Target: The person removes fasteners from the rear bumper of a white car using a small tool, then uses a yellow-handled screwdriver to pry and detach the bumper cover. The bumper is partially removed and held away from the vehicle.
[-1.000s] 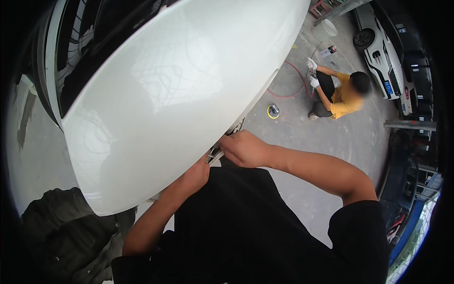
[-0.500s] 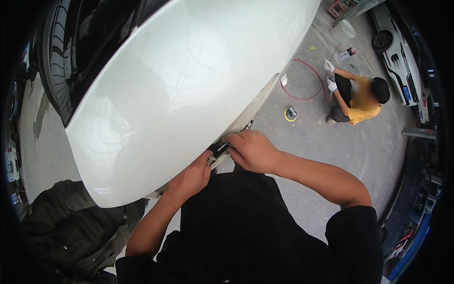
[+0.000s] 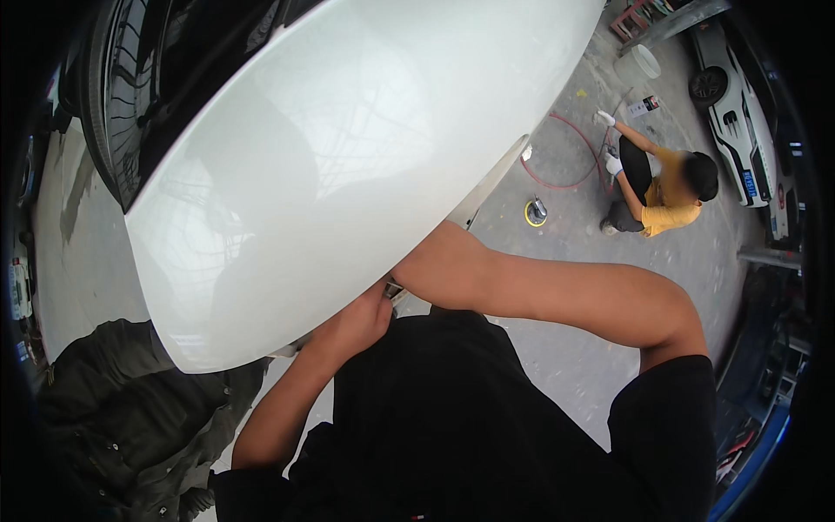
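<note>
A large glossy white car body panel point(image 3: 322, 165) slants across the view, with a narrow pale part point(image 3: 491, 187) of the car below its right edge. My left hand point(image 3: 361, 320) is closed at the panel's lower edge, its fingers curled by a small light-and-dark piece point(image 3: 396, 290); what it grips is mostly hidden. My right hand point(image 3: 435, 261) reaches in under the same edge, just beyond the left one. The panel covers its fingers.
A dark jacket point(image 3: 139, 418) hangs or lies at lower left. Rightward on the grey floor are a round yellow-rimmed power tool point(image 3: 536, 211), a red hose point(image 3: 570, 130) and a white bucket point(image 3: 639, 63). A gloved person in yellow point(image 3: 670, 209) crouches there, near a parked white car point(image 3: 731, 113).
My right hand has pushed forward and in under the panel edge, so its fingers no longer show. The left hand stays about where it was. The crouching person's arms have shifted slightly.
</note>
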Available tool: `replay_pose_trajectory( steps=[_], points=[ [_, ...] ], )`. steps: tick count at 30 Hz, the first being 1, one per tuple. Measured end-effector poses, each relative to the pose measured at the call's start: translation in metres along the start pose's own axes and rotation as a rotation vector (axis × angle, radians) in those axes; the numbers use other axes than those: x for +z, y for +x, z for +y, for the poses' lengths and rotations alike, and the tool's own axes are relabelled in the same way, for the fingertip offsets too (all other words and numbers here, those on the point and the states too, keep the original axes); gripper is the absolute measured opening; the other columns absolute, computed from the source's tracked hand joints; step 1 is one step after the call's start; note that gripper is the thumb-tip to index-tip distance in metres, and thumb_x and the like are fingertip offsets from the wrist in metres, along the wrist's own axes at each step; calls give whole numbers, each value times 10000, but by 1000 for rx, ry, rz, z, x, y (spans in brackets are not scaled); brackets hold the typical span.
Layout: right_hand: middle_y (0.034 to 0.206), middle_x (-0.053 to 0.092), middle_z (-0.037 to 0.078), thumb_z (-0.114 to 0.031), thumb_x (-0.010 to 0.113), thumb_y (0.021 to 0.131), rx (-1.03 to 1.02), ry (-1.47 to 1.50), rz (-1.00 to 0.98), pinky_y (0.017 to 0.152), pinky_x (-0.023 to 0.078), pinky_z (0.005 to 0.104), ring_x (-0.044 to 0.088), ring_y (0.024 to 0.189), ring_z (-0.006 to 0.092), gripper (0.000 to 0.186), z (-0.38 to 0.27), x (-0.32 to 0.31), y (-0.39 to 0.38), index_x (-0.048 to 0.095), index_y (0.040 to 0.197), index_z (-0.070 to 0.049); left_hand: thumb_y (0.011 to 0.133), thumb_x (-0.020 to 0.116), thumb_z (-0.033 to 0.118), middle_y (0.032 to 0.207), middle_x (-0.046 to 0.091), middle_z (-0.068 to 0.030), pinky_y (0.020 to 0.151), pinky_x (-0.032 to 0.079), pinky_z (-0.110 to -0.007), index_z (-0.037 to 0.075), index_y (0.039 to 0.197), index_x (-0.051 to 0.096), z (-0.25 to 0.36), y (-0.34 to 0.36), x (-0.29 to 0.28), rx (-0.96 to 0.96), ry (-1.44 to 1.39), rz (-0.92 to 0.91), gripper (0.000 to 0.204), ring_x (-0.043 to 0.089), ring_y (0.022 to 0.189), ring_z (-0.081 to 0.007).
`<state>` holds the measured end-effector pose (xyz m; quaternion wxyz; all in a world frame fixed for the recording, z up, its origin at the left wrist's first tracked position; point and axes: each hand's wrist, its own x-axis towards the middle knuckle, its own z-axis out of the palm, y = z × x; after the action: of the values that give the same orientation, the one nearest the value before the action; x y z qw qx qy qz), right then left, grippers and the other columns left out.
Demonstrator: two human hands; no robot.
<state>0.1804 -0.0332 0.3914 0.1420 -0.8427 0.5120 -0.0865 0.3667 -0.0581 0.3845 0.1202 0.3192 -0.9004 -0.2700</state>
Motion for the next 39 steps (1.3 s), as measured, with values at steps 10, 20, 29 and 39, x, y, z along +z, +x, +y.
replay_pose_trajectory(
  steps=[10, 20, 29, 39],
  points=[
    [876, 687, 140, -79, 612, 729, 49, 279, 27, 712, 539, 381, 670, 857, 286, 112, 3, -8, 11, 689, 774, -12, 727, 566, 60, 1051, 637, -121, 830, 493, -437, 14, 981, 647, -2, 1, -1, 11, 67, -72, 271, 602, 961, -324],
    [1085, 665, 155, -215, 537, 919, 191, 673, -52, 850, 491, 347, 628, 959, 258, 324, -4, -50, 41, 619, 1165, -20, 712, 598, 53, 930, 628, -175, 734, 504, -478, 2, 945, 642, 3, 6, -10, 24, 14, -19, 243, 614, 820, -376],
    [999, 684, 161, -134, 551, 839, 118, 423, -244, 804, 511, 379, 651, 935, 289, 250, 0, -18, 43, 654, 1021, 1, 698, 592, 25, 799, 614, -176, 694, 503, -458, -19, 855, 615, -4, 1, -4, 86, -32, 44, 165, 606, 778, -373],
    [740, 597, 110, -135, 596, 706, -298, 45, 58, 626, 503, 384, 587, 753, 265, 168, 9, -28, -26, 601, 817, -9, 682, 552, -5, 761, 554, -136, 633, 475, -450, 5, 833, 601, 3, 1, -8, 102, -49, 35, 160, 566, 728, -336]
  ],
)
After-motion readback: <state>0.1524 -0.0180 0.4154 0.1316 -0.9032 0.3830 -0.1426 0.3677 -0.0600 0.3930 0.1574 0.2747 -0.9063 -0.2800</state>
